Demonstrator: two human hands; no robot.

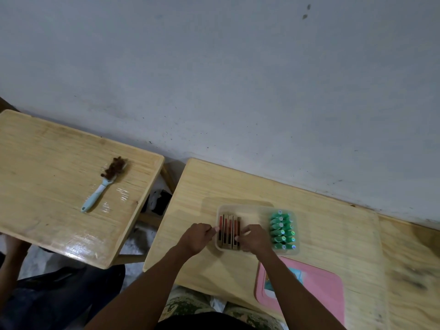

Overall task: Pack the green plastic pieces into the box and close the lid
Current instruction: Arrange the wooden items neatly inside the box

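A clear plastic box [250, 207] stands on the wooden table [204, 186] in front of me. Several green plastic pieces [283, 231] lie packed in rows at its right end. A row of red and brown sticks [228, 231] fills its left end. My left hand [198, 238] has curled fingers pinching the box's left rim beside the sticks. On the other side of the row, my right hand [256, 238] grips the sticks with its fingertips. A pink lid [316, 287] lies flat on the table, near and to the right of the box.
A second wooden table [47, 163] stands to the left across a narrow gap and carries a light-blue brush [104, 184] with brown bristles. A grey wall [238, 79] runs close behind both tables. A person's dark-clothed leg [47, 294] is at the lower left.
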